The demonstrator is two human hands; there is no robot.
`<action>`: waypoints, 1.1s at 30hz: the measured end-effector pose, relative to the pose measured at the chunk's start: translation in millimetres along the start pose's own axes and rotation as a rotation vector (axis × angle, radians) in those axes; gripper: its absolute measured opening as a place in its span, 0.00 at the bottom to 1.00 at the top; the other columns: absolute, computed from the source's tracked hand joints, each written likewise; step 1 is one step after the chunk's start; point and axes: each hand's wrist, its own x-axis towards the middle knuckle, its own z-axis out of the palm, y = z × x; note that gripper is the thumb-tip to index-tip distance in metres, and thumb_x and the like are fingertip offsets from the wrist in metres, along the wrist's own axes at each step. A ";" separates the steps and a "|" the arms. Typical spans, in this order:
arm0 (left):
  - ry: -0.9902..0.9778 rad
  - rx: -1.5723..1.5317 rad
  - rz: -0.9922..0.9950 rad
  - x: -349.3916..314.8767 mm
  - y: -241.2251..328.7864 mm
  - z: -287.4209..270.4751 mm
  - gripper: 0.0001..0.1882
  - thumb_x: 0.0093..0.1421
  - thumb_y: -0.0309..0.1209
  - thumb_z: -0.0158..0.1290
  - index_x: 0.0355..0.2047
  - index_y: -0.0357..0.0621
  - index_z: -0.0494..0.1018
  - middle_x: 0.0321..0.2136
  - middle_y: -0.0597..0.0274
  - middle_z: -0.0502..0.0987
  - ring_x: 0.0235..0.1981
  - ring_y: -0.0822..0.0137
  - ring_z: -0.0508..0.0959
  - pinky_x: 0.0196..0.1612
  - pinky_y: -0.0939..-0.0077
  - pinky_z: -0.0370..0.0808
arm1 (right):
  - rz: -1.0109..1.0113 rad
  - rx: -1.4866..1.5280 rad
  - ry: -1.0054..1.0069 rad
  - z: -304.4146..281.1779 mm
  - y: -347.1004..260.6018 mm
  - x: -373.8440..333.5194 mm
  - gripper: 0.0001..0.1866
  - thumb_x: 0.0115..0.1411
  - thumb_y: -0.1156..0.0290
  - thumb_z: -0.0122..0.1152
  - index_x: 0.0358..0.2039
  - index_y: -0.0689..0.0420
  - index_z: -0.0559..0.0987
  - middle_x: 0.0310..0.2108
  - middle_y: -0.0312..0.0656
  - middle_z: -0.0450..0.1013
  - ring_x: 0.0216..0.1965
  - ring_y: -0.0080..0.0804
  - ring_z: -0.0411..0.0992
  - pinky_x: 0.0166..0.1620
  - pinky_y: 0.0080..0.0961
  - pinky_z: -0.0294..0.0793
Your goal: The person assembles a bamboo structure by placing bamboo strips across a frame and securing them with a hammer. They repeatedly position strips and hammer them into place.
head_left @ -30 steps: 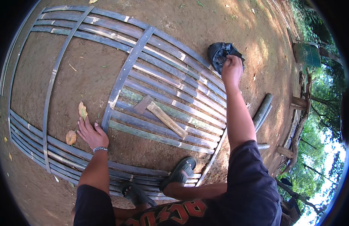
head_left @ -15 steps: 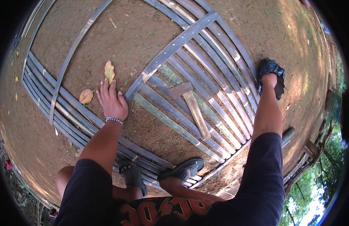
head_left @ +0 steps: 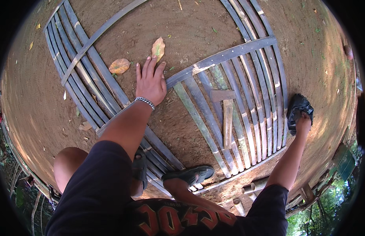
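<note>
My left hand point(head_left: 151, 82), with a chain bracelet on its wrist, is open, its fingers slightly spread and fingertips beside a yellow-brown leaf point(head_left: 158, 48). Its thumb side lies by the end of a nailed cross slat point(head_left: 233, 54). That slat crosses a panel of dark split-bamboo strips point(head_left: 211, 124) on the soil. On top of the strips rests a hammer point(head_left: 227, 124) with a wooden handle and a rusty metal head. Over at the right, my right hand point(head_left: 303, 122) has its fingers closed at the opening of a black plastic bag point(head_left: 297, 106); what they hold is hidden.
More bamboo strips point(head_left: 86, 74) run along the left, with a brown leaf point(head_left: 119, 66) near them. My sandalled foot point(head_left: 189, 175) is on the strip ends at the front. Cut bamboo tubes point(head_left: 253, 186) lie by my right arm. Greenery point(head_left: 320, 210) shows at the lower right.
The view has turned, shifting the panel, hammer and leaves rightward. My right hand was deeper inside the black bag; now its fingers show at the opening. My left hand stays by the leaf.
</note>
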 end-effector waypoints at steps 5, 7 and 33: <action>-0.001 -0.032 0.040 -3.5 -5.6 -4.3 0.27 0.61 0.26 0.49 0.62 0.49 0.67 0.68 0.51 0.61 0.73 0.50 0.56 0.75 0.37 0.45 | 0.547 1.255 -0.213 -63.6 -207.5 -89.9 0.13 0.74 0.72 0.50 0.55 0.59 0.78 0.32 0.31 0.68 0.32 0.19 0.67 0.40 0.19 0.73; 0.007 -0.055 0.057 -4.1 -6.9 -6.6 0.25 0.62 0.26 0.49 0.61 0.49 0.68 0.67 0.51 0.61 0.73 0.52 0.57 0.75 0.39 0.47 | 0.503 1.466 -0.288 -63.9 -281.9 -121.3 0.12 0.72 0.75 0.54 0.54 0.62 0.75 0.33 0.32 0.69 0.32 0.19 0.68 0.40 0.20 0.74; 0.262 -0.298 0.021 0.4 -3.8 1.1 0.19 0.63 0.26 0.52 0.55 0.43 0.68 0.55 0.54 0.73 0.62 0.52 0.69 0.71 0.45 0.55 | -0.599 0.621 0.256 73.4 -569.2 -151.1 0.05 0.58 0.71 0.64 0.34 0.53 0.78 0.33 0.44 0.74 0.39 0.47 0.76 0.41 0.42 0.77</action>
